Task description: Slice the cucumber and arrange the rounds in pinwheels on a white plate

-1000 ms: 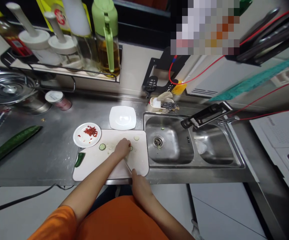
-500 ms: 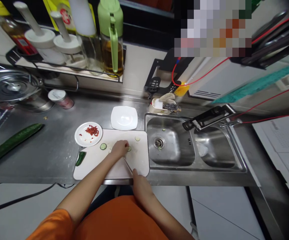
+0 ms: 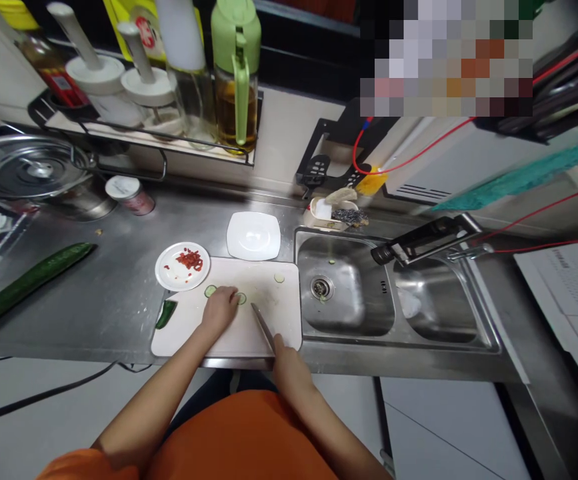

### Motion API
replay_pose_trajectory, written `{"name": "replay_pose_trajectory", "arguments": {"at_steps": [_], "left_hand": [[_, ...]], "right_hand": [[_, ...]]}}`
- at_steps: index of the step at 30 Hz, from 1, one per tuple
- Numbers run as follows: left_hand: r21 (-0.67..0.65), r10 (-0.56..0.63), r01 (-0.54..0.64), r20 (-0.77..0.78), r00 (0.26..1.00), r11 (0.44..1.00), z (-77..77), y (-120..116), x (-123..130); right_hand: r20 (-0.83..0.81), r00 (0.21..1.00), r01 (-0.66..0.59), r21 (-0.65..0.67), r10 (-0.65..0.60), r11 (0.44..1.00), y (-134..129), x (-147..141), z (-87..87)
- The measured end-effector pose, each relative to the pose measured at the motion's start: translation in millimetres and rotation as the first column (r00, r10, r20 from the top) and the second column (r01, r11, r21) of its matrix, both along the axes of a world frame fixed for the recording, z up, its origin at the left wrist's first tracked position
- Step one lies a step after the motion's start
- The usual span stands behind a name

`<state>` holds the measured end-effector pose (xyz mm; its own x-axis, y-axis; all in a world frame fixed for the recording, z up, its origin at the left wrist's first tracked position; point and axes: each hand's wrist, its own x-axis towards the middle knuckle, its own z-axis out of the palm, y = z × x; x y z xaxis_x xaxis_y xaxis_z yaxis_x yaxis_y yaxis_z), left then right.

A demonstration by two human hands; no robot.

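My right hand [image 3: 293,367] is closed round the handle of a kitchen knife [image 3: 265,329], whose blade points away from me over the white cutting board [image 3: 189,340]. On the board, my left hand [image 3: 221,309] has its fingers bent together at the edge of a cucumber slice [image 3: 241,299], which seems pinched at the fingertips. Just left of those fingers lies another slice [image 3: 210,291]. A pale slice [image 3: 279,278] sits near the board's far right corner. At the left edge rests a cucumber end piece [image 3: 167,313].
A round plate [image 3: 169,277] with chopped red bits overlaps the board's far left corner. Behind the board is a white square plate [image 3: 253,237]. A double sink [image 3: 346,327] adjoins on the right. A whole cucumber [image 3: 33,283] and a red-and-white can [image 3: 131,195] stand left.
My left hand has moved left across the board, and the cucumber slice at its fingertips has shifted left with it. More of the knife blade now shows, apart from the left hand.
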<state>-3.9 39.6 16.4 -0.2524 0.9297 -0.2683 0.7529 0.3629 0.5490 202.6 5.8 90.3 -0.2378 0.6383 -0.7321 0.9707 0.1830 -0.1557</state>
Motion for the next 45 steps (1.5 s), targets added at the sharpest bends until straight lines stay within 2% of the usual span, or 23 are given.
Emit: {"name": "replay_pose_trajectory", "arguments": {"at_steps": [6, 14, 30, 38, 45], "left_hand": [[0.060, 0.031, -0.031, 0.006, 1.000, 0.998, -13.8, -20.7, 2.8], [0.087, 0.026, -0.029, 0.041, 0.999, 0.996, -21.6, -21.9, 4.3], [0.108, 0.011, -0.019, 0.078, 0.997, 0.994, -23.9, -20.8, 3.1], [0.113, 0.008, -0.017, 0.078, 0.997, 0.993, -18.9, -20.4, 3.4], [0.085, 0.032, -0.038, 0.069, 0.997, 0.996, -19.1, -18.6, 3.7]], "right_hand": [[-0.023, 0.998, -0.059, 0.074, 0.061, 0.995, 1.1, -9.3, -6.6], [-0.009, 0.992, -0.128, 0.046, 0.129, 0.991, 15.0, -29.8, 8.6], [0.007, 0.993, -0.121, 0.011, 0.121, 0.993, 20.1, -39.6, 13.6], [-0.021, 0.997, -0.077, -0.018, 0.076, 0.997, 19.3, -42.3, 4.8], [-0.037, 0.994, -0.098, 0.014, 0.098, 0.995, 10.3, -36.0, 1.2]]}}
